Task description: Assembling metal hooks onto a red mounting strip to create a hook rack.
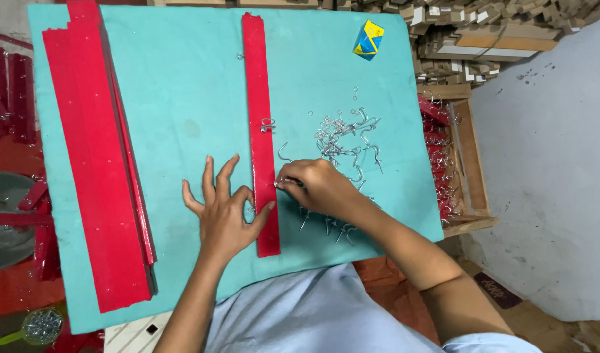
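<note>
We are fitting hooks: our left hand, fingers spread, pins the red strip flat mid-worktop; our right hand pinches a screw hook at its edge. Next likely needs twisting it in squarely.

Stack of red strips at the far left of the teal mat; small blue-and-yellow box near its top corner — cardboard pieces piled beyond.

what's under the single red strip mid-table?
The teal mat lies under the red strip. The left hand presses its lower part; one hook sits on it. Anything beneath stays hidden.
</note>
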